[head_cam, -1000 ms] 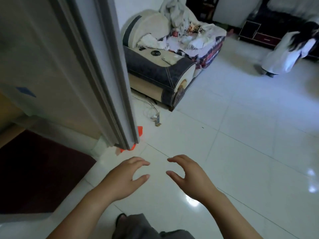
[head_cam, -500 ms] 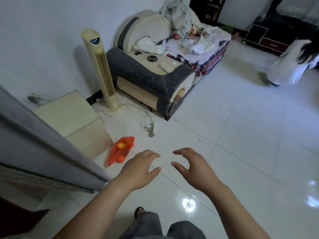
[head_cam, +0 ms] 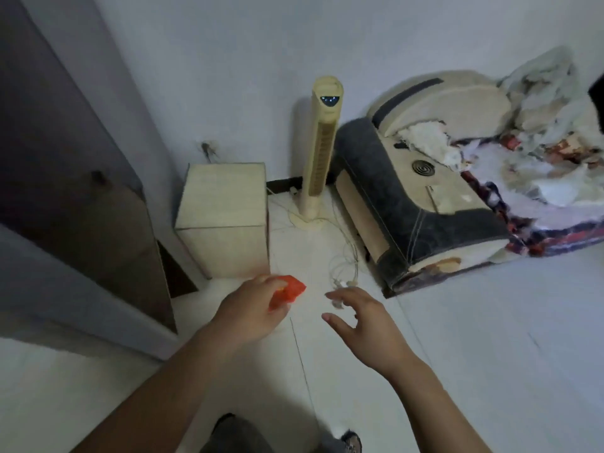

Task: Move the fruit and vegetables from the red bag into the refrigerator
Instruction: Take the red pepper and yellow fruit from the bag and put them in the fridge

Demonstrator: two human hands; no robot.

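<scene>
White floor tiles [head_cam: 457, 354] run to a wall with a box [head_cam: 225, 220], a fan [head_cam: 322, 152] and loose cables [head_cam: 343, 273]. The red bag [head_cam: 291, 291] lies on the floor near the box, partly behind the left hand [head_cam: 251, 310]; blur hides whether its fingers grip. The right hand [head_cam: 362, 318] hovers beside, fingers spread, empty. Lifted by one corner, the bag would likely tip and spill its produce; the nearby cables could snag.
</scene>
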